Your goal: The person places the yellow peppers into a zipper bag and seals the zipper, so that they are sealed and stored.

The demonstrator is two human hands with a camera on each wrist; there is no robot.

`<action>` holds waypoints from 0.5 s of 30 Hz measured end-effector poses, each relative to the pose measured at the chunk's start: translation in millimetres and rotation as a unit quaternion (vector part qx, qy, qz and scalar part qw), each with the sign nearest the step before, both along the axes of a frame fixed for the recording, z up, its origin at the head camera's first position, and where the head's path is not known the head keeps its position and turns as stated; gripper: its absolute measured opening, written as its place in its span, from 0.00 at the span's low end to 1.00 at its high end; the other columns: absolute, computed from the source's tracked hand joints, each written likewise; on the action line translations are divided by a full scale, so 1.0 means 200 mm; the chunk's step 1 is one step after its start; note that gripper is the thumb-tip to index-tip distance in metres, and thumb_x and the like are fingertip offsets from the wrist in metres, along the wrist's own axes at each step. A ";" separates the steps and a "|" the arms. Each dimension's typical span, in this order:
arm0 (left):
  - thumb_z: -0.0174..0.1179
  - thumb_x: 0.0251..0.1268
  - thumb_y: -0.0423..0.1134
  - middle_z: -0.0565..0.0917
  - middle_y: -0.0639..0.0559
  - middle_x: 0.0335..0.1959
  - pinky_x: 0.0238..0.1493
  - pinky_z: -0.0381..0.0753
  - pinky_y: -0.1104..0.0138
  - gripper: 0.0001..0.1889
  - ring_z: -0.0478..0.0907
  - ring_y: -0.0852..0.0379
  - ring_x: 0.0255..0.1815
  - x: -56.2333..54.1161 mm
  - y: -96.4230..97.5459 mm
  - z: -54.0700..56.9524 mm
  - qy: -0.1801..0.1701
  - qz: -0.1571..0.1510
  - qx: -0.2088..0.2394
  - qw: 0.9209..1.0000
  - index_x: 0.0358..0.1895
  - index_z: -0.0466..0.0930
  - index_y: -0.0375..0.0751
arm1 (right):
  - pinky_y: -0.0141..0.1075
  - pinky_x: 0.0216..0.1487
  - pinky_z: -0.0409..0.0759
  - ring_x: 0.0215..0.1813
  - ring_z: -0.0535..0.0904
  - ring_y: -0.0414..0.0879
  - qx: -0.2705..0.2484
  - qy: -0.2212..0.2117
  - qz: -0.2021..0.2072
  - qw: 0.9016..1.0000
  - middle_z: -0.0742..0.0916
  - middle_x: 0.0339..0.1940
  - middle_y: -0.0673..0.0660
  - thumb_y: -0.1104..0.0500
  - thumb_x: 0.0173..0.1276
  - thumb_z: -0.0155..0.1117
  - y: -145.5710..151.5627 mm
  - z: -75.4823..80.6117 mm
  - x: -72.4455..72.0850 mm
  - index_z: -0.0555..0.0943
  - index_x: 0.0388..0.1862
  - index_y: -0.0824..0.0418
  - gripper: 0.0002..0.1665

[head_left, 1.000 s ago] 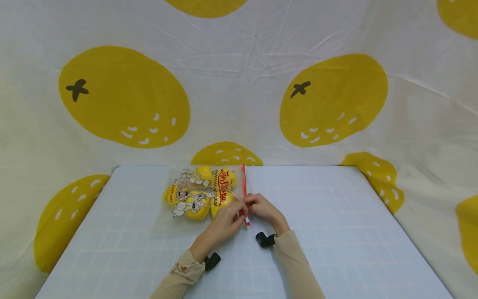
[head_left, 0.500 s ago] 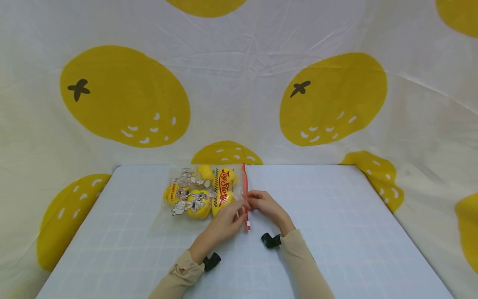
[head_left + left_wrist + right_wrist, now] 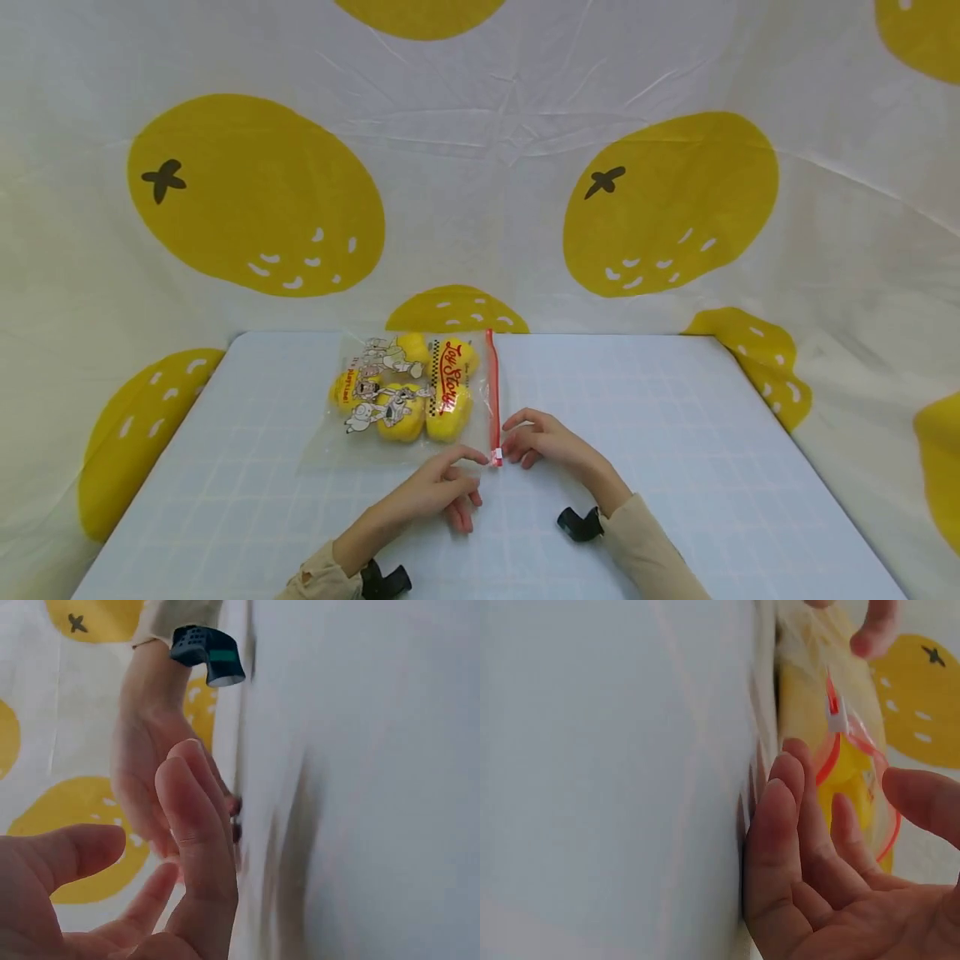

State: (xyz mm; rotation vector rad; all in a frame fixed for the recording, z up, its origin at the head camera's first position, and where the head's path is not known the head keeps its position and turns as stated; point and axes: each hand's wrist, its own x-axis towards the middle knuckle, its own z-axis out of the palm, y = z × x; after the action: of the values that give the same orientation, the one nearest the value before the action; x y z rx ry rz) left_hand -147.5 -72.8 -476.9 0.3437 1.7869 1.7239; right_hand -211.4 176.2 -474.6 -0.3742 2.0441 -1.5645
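Observation:
A clear zip bag (image 3: 315,446) printed "Toy Story" lies flat at the back of the table, with several yellow lumps (image 3: 448,417) inside. Its red zip strip (image 3: 492,375) runs down the right side, and a white slider (image 3: 497,454) sits at the near end. In the right wrist view the red edges stand apart around a gap, near the slider (image 3: 838,716). My left hand (image 3: 427,493) holds nothing, its index finger reaching toward the slider. My right hand (image 3: 551,443) is just right of the strip, fingers loosely bent and holding nothing.
The table (image 3: 720,483) has a pale blue checked cover. Behind it hangs a white curtain (image 3: 472,208) with large yellow fruit prints. A black wrist camera (image 3: 386,579) sits at the left cuff, another camera (image 3: 580,525) at the right cuff.
Both hands have let go of the zip strip and come nearer to me, the left going left and the right going right. The slider at the strip's near end is uncovered.

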 end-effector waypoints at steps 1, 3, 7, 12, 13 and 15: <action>0.53 0.74 0.37 0.84 0.40 0.39 0.32 0.84 0.61 0.21 0.85 0.51 0.26 0.01 0.00 -0.01 -0.027 0.000 0.018 0.999 0.67 0.66 0.40 | 0.40 0.41 0.83 0.38 0.82 0.53 -0.003 -0.005 -0.007 1.000 0.87 0.42 0.66 0.62 0.72 0.53 -0.01 0.00 0.01 0.71 0.55 0.70 0.16; 0.53 0.74 0.38 0.83 0.37 0.46 0.36 0.84 0.61 0.26 0.85 0.49 0.31 0.02 0.00 -0.04 -0.075 0.008 0.058 0.995 0.72 0.61 0.44 | 0.39 0.39 0.83 0.36 0.82 0.51 -0.008 -0.011 -0.023 1.000 0.87 0.38 0.64 0.61 0.72 0.56 -0.03 -0.01 0.04 0.72 0.53 0.69 0.16; 0.53 0.75 0.39 0.76 0.34 0.57 0.44 0.83 0.60 0.30 0.85 0.46 0.40 0.03 0.03 -0.10 -0.136 0.043 0.150 0.978 0.75 0.54 0.48 | 0.38 0.33 0.81 0.30 0.81 0.47 -0.024 -0.008 -0.047 0.999 0.87 0.32 0.61 0.59 0.70 0.63 -0.08 -0.01 0.08 0.76 0.48 0.69 0.15; 0.53 0.74 0.37 0.76 0.35 0.57 0.45 0.82 0.61 0.27 0.83 0.48 0.41 0.02 0.12 -0.13 -0.140 0.113 0.201 0.963 0.72 0.59 0.44 | 0.34 0.29 0.79 0.25 0.78 0.44 -0.050 -0.007 -0.065 0.997 0.87 0.27 0.57 0.64 0.65 0.66 -0.11 -0.01 0.09 0.77 0.44 0.73 0.13; 0.54 0.73 0.36 0.78 0.36 0.54 0.43 0.82 0.62 0.25 0.83 0.50 0.39 0.02 0.14 -0.13 -0.136 0.131 0.198 0.962 0.71 0.61 0.43 | 0.34 0.29 0.78 0.24 0.78 0.44 -0.054 -0.008 -0.069 0.996 0.87 0.26 0.56 0.65 0.65 0.66 -0.11 -0.02 0.09 0.78 0.44 0.74 0.13; 0.55 0.72 0.35 0.80 0.40 0.48 0.39 0.81 0.64 0.22 0.82 0.53 0.35 0.02 0.19 -0.14 -0.126 0.168 0.191 0.959 0.66 0.65 0.41 | 0.33 0.27 0.77 0.23 0.77 0.43 -0.060 -0.010 -0.076 0.995 0.85 0.23 0.54 0.66 0.64 0.65 -0.11 -0.03 0.09 0.78 0.43 0.74 0.12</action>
State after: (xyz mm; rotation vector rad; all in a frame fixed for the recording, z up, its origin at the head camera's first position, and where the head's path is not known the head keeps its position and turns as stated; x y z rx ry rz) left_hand -143.5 -34.4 -503.9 -0.0311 1.3809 2.2451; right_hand -193.5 153.3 -480.1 -0.2502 2.0086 -1.7792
